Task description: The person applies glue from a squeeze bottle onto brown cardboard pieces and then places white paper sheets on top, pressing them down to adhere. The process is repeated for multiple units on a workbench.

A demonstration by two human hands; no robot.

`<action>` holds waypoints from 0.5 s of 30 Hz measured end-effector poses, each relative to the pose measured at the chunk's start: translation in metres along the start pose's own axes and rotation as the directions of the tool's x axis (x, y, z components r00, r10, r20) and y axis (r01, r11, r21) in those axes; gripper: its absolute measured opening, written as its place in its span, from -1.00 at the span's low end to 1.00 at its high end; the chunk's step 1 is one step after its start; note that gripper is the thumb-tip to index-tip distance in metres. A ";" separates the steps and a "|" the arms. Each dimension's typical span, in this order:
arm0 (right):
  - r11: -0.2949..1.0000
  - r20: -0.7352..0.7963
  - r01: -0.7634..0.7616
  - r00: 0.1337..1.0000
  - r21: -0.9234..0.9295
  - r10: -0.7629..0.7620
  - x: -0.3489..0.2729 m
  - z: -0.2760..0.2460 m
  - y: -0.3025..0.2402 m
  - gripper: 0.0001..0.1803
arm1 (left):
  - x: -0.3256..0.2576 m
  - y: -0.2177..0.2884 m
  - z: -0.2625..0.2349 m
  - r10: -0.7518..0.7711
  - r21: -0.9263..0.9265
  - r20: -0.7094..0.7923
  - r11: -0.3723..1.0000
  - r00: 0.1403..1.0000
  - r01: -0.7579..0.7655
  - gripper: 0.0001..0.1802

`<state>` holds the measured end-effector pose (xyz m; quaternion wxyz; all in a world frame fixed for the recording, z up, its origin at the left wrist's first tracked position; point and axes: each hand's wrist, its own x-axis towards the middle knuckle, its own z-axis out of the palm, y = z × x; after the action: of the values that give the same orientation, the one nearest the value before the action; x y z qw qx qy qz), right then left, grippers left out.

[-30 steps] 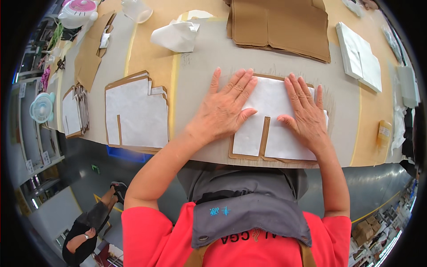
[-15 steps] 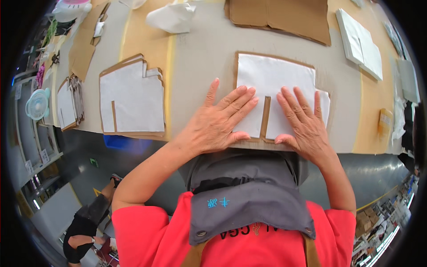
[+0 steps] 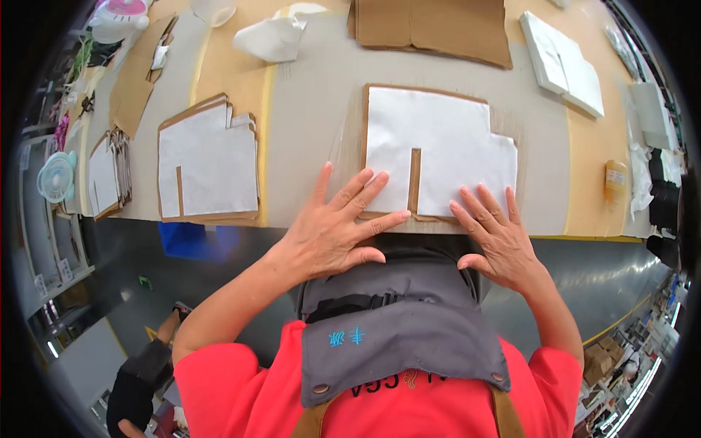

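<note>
A white sheet [image 3: 445, 131] with a notched upper right corner and a narrow slot lies on a slightly larger brown cardboard piece [image 3: 366, 117] at the table's near edge. Brown shows through the slot. My left hand [image 3: 328, 223] is spread, its fingertips at the sheet's lower left corner. My right hand [image 3: 500, 237] lies spread too, with fingertips on the sheet's lower right edge. Neither hand grips anything. Left of them rests a stack of similar white-faced cardboard pieces [image 3: 215, 157].
Brown cardboard sheets [image 3: 434, 33] lie at the far side, and a white stack [image 3: 562, 66] at far right. Crumpled white paper [image 3: 270, 38] is farther left. A small yellow container [image 3: 614, 181] stands right; a light-blue fan [image 3: 56, 177] is at the left edge. Another person [image 3: 139, 379] is behind, lower left.
Both hands have slid down the white sheet toward the table's near edge, uncovering more of it. The whole view has shifted slightly.
</note>
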<state>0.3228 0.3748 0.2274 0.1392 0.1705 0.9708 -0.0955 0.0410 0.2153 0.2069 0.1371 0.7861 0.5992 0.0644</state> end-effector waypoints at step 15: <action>0.875 -0.396 -0.483 0.800 0.023 0.452 0.080 -0.007 0.059 0.02 | 0.079 -0.042 0.006 -0.339 0.132 -0.320 0.908 0.885 0.396 -0.09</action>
<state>0.2696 0.4553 0.2017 -0.0303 0.4144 0.9095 0.0160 0.0257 0.3010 0.1836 -0.0195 0.6490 0.7548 0.0929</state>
